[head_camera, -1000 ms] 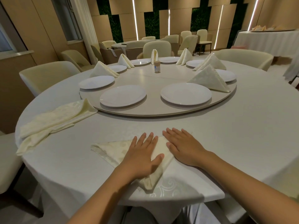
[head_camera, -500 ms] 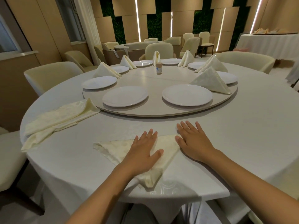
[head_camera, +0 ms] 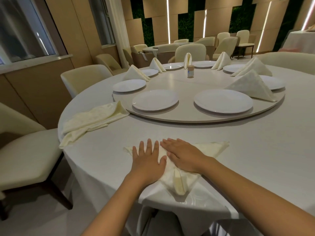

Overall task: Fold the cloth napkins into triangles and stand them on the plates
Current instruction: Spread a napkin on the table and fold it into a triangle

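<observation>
A dining room with cream chairs holds a round table draped in a white tablecloth (head_camera: pixel 255 150), its centre taken by a beige round turntable (head_camera: pixel 187 114) carrying white round plates (head_camera: pixel 223 101), several with standing cream triangle-folded napkins (head_camera: pixel 252 87); at the table's near edge a flat cream cloth napkin folded to a triangle (head_camera: pixel 180 178) lies with its point toward the person. The left hand (head_camera: pixel 147 160) and right hand (head_camera: pixel 184 156) press flat on it, fingers straight, gripping nothing; a loose pile of cream napkins (head_camera: pixel 92 121) lies near the left edge.
</observation>
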Action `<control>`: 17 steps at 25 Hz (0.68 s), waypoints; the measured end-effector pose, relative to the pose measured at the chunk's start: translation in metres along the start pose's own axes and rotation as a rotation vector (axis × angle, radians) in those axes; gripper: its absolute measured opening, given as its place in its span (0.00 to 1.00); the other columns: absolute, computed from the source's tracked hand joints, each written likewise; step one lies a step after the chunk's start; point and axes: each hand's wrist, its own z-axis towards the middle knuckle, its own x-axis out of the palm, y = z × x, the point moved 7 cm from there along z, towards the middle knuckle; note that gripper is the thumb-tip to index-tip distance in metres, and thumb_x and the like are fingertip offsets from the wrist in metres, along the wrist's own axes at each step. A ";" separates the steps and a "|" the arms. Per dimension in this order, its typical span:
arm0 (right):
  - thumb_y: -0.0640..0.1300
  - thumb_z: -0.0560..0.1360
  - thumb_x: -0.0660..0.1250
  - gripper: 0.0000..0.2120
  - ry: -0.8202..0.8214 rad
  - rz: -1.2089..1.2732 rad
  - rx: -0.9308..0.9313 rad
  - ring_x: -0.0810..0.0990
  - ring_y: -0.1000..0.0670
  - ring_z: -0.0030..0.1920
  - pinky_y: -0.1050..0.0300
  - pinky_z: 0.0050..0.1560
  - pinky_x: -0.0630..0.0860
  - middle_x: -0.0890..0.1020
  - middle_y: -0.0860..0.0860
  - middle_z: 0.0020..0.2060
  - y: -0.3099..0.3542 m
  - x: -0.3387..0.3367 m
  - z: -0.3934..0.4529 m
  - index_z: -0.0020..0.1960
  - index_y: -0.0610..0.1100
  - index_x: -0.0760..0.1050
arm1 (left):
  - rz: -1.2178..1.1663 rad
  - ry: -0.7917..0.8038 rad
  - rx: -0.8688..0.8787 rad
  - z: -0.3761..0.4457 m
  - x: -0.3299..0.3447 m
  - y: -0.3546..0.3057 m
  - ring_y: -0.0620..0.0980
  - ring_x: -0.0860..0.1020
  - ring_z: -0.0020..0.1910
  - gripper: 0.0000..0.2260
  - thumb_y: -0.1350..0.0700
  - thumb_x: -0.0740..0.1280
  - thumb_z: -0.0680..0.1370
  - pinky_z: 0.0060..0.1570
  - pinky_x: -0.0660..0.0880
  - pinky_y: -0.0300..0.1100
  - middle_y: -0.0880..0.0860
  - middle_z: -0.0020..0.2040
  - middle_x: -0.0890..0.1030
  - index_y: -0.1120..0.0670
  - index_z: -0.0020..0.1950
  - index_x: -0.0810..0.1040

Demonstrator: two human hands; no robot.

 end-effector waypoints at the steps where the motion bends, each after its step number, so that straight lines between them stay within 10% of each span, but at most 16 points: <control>1: 0.49 0.83 0.45 0.24 0.007 -0.012 -0.005 0.47 0.56 0.77 0.59 0.74 0.41 0.52 0.54 0.77 0.000 0.001 -0.001 0.78 0.49 0.49 | 0.004 -0.001 -0.024 -0.001 0.000 0.005 0.58 0.34 0.76 0.30 0.37 0.42 0.80 0.74 0.34 0.57 0.55 0.78 0.35 0.48 0.78 0.36; 7: 0.51 0.83 0.43 0.24 0.026 -0.050 0.008 0.46 0.56 0.77 0.59 0.75 0.41 0.49 0.54 0.77 -0.002 0.005 -0.002 0.78 0.49 0.46 | -0.047 0.041 -0.170 -0.006 0.001 0.051 0.61 0.33 0.75 0.47 0.24 0.39 0.66 0.72 0.33 0.58 0.59 0.77 0.34 0.50 0.78 0.34; 12: 0.53 0.83 0.49 0.22 -0.223 0.463 0.165 0.59 0.54 0.74 0.61 0.72 0.53 0.61 0.57 0.74 -0.015 -0.025 -0.012 0.76 0.53 0.57 | -0.032 -0.023 -0.033 -0.001 -0.017 0.035 0.58 0.38 0.77 0.37 0.30 0.45 0.77 0.68 0.28 0.59 0.56 0.79 0.43 0.50 0.79 0.47; 14: 0.52 0.81 0.55 0.19 -0.341 0.423 0.274 0.71 0.52 0.67 0.57 0.66 0.65 0.73 0.56 0.66 -0.037 -0.047 -0.020 0.71 0.54 0.67 | -0.284 -0.102 0.122 0.001 -0.035 0.019 0.52 0.53 0.77 0.24 0.40 0.52 0.81 0.74 0.37 0.56 0.50 0.78 0.59 0.47 0.75 0.62; 17: 0.55 0.76 0.66 0.17 -0.091 0.261 0.321 0.77 0.54 0.51 0.56 0.55 0.74 0.78 0.56 0.51 -0.055 -0.048 -0.021 0.63 0.53 0.72 | -0.400 -0.076 0.217 0.015 -0.043 0.006 0.49 0.72 0.64 0.16 0.47 0.66 0.78 0.68 0.65 0.48 0.47 0.64 0.75 0.45 0.66 0.74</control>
